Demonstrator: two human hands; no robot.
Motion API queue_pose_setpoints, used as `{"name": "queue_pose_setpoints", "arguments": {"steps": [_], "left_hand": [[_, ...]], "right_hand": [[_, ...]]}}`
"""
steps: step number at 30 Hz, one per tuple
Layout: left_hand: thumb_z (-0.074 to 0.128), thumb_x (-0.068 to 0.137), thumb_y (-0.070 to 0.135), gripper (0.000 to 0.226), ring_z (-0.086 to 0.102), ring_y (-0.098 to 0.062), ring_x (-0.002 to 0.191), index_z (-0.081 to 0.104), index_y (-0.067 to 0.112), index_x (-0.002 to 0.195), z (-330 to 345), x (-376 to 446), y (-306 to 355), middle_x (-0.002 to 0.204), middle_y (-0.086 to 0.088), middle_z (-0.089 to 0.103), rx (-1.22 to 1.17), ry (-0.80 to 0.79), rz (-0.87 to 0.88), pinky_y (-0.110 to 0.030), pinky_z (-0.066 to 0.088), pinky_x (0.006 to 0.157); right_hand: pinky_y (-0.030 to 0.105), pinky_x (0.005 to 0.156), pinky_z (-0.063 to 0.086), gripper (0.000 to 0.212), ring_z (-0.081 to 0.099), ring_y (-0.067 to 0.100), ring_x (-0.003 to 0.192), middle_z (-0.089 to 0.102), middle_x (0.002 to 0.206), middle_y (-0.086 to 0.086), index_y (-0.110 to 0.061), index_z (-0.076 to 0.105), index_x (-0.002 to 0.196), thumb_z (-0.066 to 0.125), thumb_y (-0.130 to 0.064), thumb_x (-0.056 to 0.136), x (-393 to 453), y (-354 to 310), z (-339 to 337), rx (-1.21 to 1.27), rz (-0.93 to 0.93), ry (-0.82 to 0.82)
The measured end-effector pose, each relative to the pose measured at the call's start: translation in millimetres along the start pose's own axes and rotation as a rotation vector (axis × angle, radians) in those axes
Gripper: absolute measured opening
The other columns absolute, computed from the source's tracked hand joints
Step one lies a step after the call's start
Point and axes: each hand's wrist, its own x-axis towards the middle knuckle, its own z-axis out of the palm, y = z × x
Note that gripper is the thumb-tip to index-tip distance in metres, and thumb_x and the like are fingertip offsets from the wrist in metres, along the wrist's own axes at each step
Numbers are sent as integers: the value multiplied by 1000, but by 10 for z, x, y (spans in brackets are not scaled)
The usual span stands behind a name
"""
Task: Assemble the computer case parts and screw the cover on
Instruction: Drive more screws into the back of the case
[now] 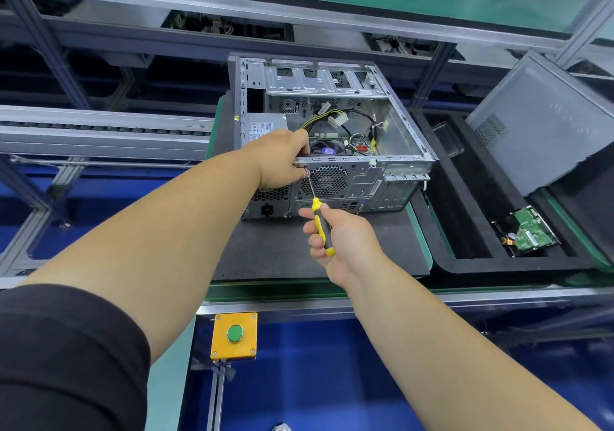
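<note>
An open grey computer case (395,144) lies on a dark mat (272,247), its rear panel with a round fan grille facing me and cables and a board visible inside. My left hand (282,161) grips the top rear edge of the case, fingers curled over the rim near the power supply. My right hand (335,234) holds a yellow-and-black screwdriver (320,224); its metal shaft runs up to a point on the rear panel right beside my left fingers. The tip is partly hidden by that hand. The grey side cover (545,124) leans at the right, off the case.
A black foam tray (465,231) to the right holds a hard drive with a green circuit board (530,234). A yellow box with a green push button (235,334) is fixed to the bench's front rail. Aluminium conveyor frames run behind and to the left.
</note>
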Motion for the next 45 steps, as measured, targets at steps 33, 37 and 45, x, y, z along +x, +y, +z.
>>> {"name": "queue_pose_setpoints", "arguments": {"steps": [33, 37, 45], "left_hand": [[66, 89, 34, 35, 46, -20, 89, 47, 18, 113, -11, -15, 15, 104, -3, 45, -5, 4, 2, -31, 36, 74], [65, 89, 33, 33, 47, -21, 89, 46, 17, 111, -18, -26, 23, 104, -4, 45, -9, -3, 1, -30, 35, 75], [64, 88, 45, 38, 48, -22, 92, 46, 20, 110, -33, -35, 58, 105, -4, 47, -12, -21, -28, -34, 41, 77]], "right_hand": [[14, 32, 34, 47, 43, 6, 32, 59, 51, 1, -8, 60, 84, 41, -45, 104, 54, -180, 14, 79, 223, -2], [14, 31, 34, 50, 44, 7, 32, 55, 50, -1, -10, 62, 84, 37, -48, 104, 44, -199, -8, 38, 268, -25], [18, 35, 37, 52, 45, 9, 37, 57, 57, 1, -7, 64, 83, 38, -47, 104, 8, -181, -228, 55, 180, -34]]}}
